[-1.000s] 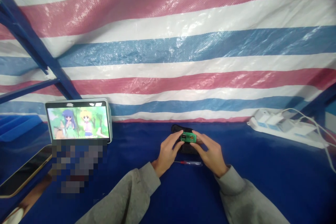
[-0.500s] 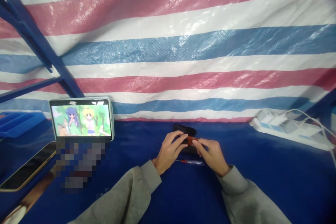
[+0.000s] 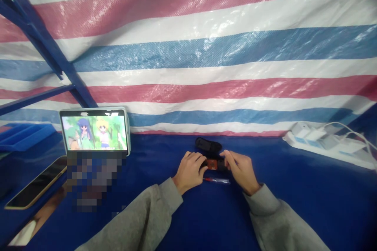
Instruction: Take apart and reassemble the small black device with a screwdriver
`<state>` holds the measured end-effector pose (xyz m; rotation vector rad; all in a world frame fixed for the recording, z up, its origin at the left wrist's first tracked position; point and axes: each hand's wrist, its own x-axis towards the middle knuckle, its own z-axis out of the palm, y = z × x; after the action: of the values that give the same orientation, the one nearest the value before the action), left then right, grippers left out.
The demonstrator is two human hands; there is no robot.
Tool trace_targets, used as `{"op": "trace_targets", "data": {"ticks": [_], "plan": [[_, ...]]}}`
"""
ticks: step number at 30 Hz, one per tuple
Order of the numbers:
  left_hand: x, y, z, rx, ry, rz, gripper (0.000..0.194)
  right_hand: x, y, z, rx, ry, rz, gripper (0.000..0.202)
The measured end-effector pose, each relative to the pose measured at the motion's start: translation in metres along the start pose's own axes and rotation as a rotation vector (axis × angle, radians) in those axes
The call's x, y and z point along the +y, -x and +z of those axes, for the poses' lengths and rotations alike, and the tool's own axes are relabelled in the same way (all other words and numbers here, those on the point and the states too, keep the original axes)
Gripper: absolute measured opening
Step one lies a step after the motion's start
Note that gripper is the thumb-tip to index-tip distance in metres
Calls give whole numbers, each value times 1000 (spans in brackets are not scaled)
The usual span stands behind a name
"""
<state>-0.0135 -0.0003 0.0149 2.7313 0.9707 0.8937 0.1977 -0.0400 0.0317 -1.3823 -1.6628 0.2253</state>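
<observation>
On the blue tabletop, a small orange-brown board (image 3: 212, 164) lies in a dark elongated casing (image 3: 221, 165). My left hand (image 3: 190, 170) is closed around the casing's left end and hides it. Over the right end, my right hand (image 3: 241, 169) has its thumb and fingers pinched together; whatever they hold is too small to make out. Behind the hands lies a black oblong shell (image 3: 208, 145). A thin screwdriver (image 3: 217, 180) with a red and clear handle rests just in front of the casing.
At the left, a tablet (image 3: 96, 133) stands playing a cartoon, with a phone (image 3: 37, 182) beside it and a blue tray (image 3: 26, 135) behind. A white power strip (image 3: 330, 147) with plugs and cables lies at the right. A striped sheet (image 3: 206, 55) hangs behind the table.
Both hands held the orange-brown board between their fingertips; it now lies in the dark casing. My left hand has lowered onto the casing's left end, and my right has drawn back to its right end.
</observation>
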Motion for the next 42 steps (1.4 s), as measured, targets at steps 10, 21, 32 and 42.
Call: {"op": "trace_targets", "data": {"ticks": [10, 21, 32, 42], "plan": [[3, -3, 2, 39, 0, 44, 20, 5, -2, 1, 59, 91, -15, 39], [3, -4, 3, -55, -43, 57, 21, 9, -2, 4, 79, 98, -33, 34], [5, -8, 4, -48, -94, 74, 18, 9, -4, 6, 86, 83, -58, 31], [4, -7, 2, 166, 39, -56, 28, 11, -5, 3, 117, 76, -18, 33]]}}
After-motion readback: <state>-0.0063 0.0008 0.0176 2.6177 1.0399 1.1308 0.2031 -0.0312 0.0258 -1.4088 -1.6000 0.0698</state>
